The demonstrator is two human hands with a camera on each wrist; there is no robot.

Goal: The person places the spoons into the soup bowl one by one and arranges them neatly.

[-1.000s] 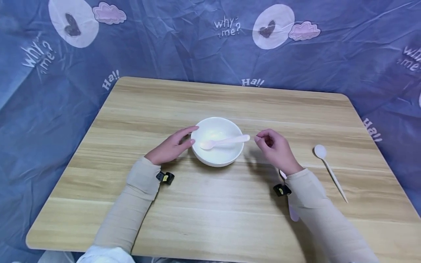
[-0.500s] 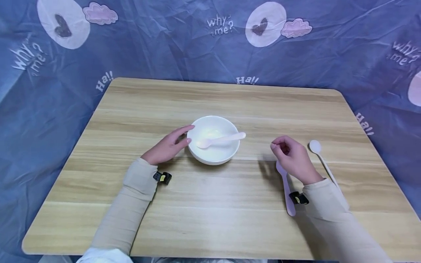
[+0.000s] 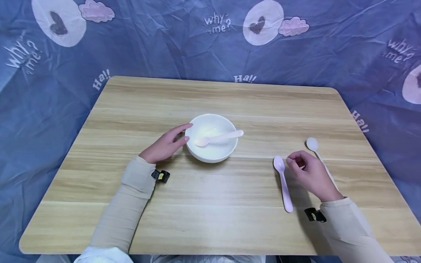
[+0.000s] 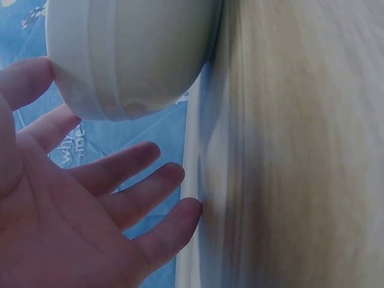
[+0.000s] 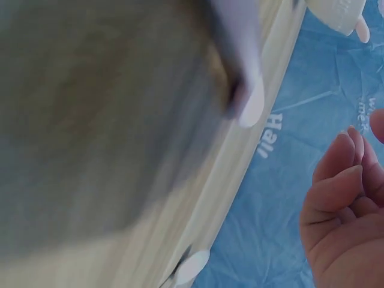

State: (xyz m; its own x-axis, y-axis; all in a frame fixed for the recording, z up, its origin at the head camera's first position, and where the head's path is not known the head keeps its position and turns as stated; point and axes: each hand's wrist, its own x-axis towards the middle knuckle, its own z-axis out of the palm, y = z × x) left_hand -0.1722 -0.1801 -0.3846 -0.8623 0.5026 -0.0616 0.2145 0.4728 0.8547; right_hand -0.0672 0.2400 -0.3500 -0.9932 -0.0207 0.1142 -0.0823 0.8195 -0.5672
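A white bowl (image 3: 215, 155) stands near the middle of the table, a pale pink spoon (image 3: 223, 137) lying in it with the handle over the right rim. The thumb and index fingertips of my left hand (image 3: 165, 144) touch the bowl's left side; in the left wrist view the other fingers (image 4: 150, 192) are spread beneath it. To the right, a lilac spoon (image 3: 284, 188) lies bowl end away from me. Just right of it hovers my right hand (image 3: 311, 175), fingers loosely curled, thumb close to the index finger, holding nothing.
A long-handled pale spoon (image 3: 312, 144) lies farther right, its handle partly hidden behind my right hand. The wooden table (image 3: 197, 219) has rounded corners. A blue printed cloth (image 3: 171, 47) hangs behind and at the sides.
My right hand has moved from beside the bowl to the right and toward me, uncovering the lilac spoon. My left hand keeps touching the bowl. The view has shifted slightly.
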